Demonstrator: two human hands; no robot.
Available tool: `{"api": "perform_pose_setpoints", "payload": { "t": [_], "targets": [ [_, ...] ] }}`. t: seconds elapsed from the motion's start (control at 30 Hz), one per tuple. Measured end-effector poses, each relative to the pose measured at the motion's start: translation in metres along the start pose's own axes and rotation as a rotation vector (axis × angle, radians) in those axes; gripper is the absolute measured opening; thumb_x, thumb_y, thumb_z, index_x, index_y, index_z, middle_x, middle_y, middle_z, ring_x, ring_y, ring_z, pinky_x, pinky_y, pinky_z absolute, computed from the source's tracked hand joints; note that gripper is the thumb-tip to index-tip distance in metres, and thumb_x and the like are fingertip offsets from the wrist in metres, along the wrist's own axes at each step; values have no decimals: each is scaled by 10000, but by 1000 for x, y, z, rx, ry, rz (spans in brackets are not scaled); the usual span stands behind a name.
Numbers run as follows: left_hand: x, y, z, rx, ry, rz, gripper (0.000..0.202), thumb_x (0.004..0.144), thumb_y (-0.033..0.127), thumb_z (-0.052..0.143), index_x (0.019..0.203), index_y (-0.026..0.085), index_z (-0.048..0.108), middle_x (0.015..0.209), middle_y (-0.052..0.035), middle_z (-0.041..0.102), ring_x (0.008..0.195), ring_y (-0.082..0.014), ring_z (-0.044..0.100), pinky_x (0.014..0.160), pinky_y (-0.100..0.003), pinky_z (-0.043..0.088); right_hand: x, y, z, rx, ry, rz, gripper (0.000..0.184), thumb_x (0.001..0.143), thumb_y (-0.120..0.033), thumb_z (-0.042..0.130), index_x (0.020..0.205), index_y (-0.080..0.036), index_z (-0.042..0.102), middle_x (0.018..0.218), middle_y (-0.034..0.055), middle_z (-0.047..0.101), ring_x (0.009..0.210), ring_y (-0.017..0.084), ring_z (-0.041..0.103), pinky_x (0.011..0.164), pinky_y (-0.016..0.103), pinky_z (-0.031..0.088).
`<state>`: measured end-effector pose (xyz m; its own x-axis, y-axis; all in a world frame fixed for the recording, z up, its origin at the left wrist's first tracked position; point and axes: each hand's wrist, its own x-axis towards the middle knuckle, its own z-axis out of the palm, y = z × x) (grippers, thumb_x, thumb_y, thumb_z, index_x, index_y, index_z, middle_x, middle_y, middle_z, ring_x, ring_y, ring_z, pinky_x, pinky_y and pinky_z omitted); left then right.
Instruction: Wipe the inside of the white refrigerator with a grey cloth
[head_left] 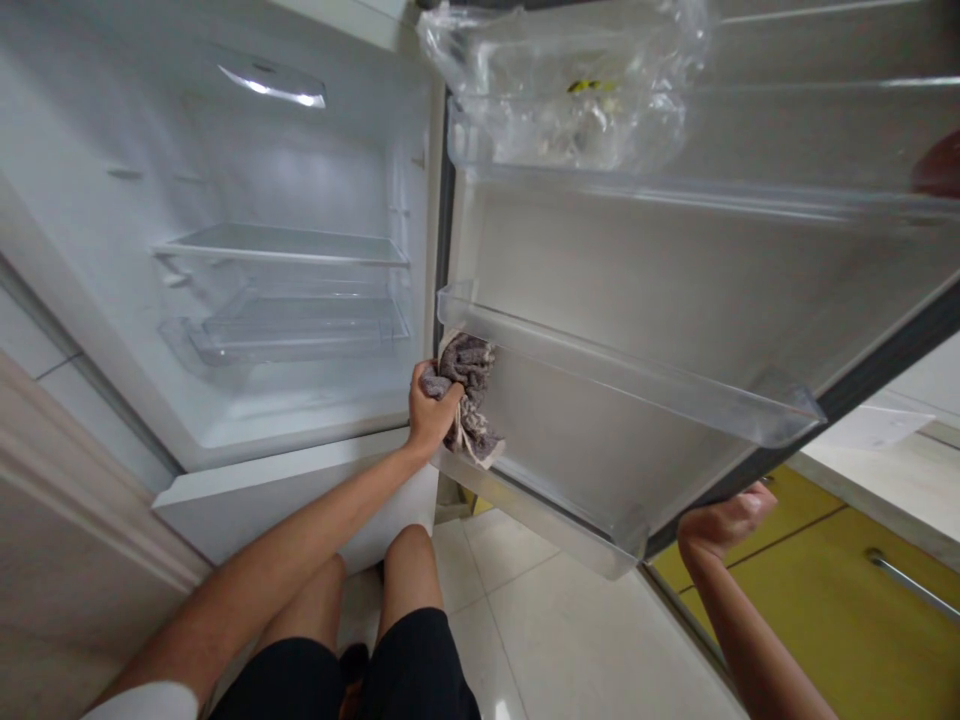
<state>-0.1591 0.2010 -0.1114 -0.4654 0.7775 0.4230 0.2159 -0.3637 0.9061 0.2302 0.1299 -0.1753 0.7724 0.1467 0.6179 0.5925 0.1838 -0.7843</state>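
Observation:
My left hand (430, 405) is closed round a crumpled grey cloth (469, 395) and presses it against the inner face of the open fridge door (600, 440), just under the left end of the middle door shelf (637, 375). My right hand (724, 522) grips the outer edge of the door low down, fingers curled round it. The door swings out to the right of the fridge body.
The fridge interior (285, 330) has a glass shelf (281, 243) and a clear drawer (292, 335). A crinkled plastic bag (570, 90) lies in the top door shelf. Yellow cabinets (847, 600) stand at right; pale floor tiles (540, 620) and my knees are below.

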Motion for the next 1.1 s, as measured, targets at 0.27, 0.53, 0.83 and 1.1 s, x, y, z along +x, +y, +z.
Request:
{"api": "perform_pose_setpoints", "payload": {
  "t": [0.27, 0.53, 0.83, 1.1],
  "targets": [
    [-39, 36, 81, -51, 109, -15, 381, 805, 206, 676, 1109, 228, 448, 1233, -105, 598, 1210, -181, 593, 1085, -360, 473, -5, -12, -2, -12, 23, -7, 279, 879, -542, 272, 838, -299, 402, 812, 19, 473, 811, 314, 530, 827, 584, 468],
    [-91, 60, 121, -16, 33, 26, 380, 749, 144, 691, 1073, 190, 497, 1324, -189, 521, 1344, -243, 486, 1180, -442, 387, -8, -12, -5, -11, -1, 3, 335, 910, -557, 246, 866, -276, 423, 833, 14, 491, 805, 267, 511, 771, 474, 438],
    [-168, 90, 154, -150, -337, 252, 450, 723, 245, 718, 1155, 198, 600, 1379, -173, 510, 1364, -273, 453, 1204, -434, 369, -7, -15, -4, -25, -19, 10, 378, 920, -570, 220, 883, -259, 431, 835, 18, 497, 798, 248, 500, 748, 428, 393],
    [-172, 74, 144, 65, -728, 551, 745, 665, 228, 759, 1367, 212, 509, 1427, -140, 483, 1319, -317, 478, 1163, -455, 427, -6, -10, 0, -27, -26, 9, 435, 928, -557, 186, 937, -218, 459, 873, 36, 520, 825, 232, 516, 765, 390, 412]
  ]
}}
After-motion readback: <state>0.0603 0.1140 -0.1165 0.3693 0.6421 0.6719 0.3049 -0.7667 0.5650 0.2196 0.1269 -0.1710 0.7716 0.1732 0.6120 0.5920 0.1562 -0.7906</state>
